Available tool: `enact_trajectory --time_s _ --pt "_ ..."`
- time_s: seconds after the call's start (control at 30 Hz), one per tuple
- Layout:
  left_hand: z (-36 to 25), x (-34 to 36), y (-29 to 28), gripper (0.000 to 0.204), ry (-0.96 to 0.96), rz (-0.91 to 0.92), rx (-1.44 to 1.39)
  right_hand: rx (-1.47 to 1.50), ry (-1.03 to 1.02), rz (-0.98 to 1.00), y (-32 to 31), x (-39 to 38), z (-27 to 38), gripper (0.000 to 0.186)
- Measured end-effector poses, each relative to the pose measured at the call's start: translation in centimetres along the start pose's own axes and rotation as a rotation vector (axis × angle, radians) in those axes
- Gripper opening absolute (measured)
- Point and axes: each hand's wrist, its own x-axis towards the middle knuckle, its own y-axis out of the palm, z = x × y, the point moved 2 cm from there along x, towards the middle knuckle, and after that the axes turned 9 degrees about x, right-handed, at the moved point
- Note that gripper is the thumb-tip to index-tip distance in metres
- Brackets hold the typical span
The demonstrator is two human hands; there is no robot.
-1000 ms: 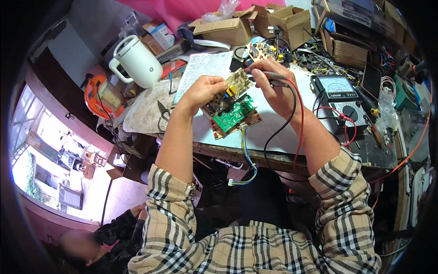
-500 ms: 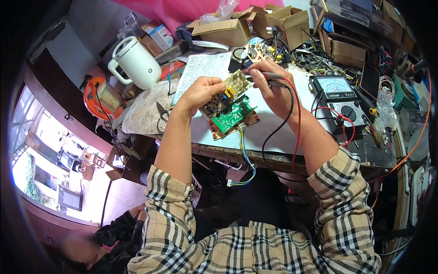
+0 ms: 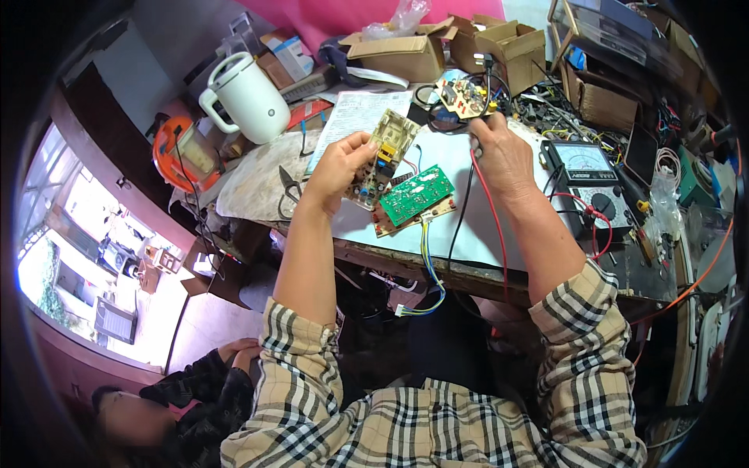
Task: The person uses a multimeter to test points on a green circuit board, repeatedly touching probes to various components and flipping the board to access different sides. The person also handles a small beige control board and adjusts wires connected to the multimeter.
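Note:
My left hand (image 3: 342,170) is closed on the edge of a pale power circuit board (image 3: 395,132), which carries a yellow transformer and small blue and black parts. It is held tilted over the bench. Below and right of it, a green circuit board (image 3: 419,196) rests on a brown board (image 3: 388,227), with a bundle of coloured wires (image 3: 425,253) hanging off the bench edge. My right hand (image 3: 505,160) is closed around the test probes, apart from the boards; the tips are hidden. A red lead (image 3: 495,207) and a black lead (image 3: 463,207) hang from it.
An analog multimeter (image 3: 594,199) stands at the right. Another circuit board (image 3: 463,97) with a black cord lies beyond my right hand. Pliers (image 3: 289,186), a written sheet (image 3: 355,121) and a white kettle (image 3: 253,105) are at left. Cardboard boxes (image 3: 402,58) line the back. A person (image 3: 211,398) sits lower left.
My right hand has drawn the probes away from the pale board, to the right. My left hand has turned that board more upright, uncovering more of the green board.

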Motion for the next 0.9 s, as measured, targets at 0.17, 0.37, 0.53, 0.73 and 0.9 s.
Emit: enact_trajectory --time_s 0.17,0.37,0.53,0.73,0.9 --pt "0.2 -3.4 -0.3 0.016 0.159 -0.096 -0.082 -0.338 0.088 0.297 1.1 -0.8 -0.6 0.01" --pt "0.7 -8.3 0.1 0.022 0.141 -0.24 -0.477 -0.305 0.042 0.341 2.2 -1.2 -0.6 0.013" --pt "2.4 -10.2 1.3 0.048 0.067 -0.018 -0.735 -0.341 0.035 0.384 2.3 -1.5 -1.2 0.015" --pt "3.0 -11.6 3.1 0.067 0.14 0.23 -1.005 -0.357 0.036 0.381 2.0 -1.5 -1.6 0.015" --pt "3.8 -12.3 3.3 0.042 0.316 0.491 -1.061 -0.356 0.014 0.374 2.4 -1.5 -1.5 0.012"
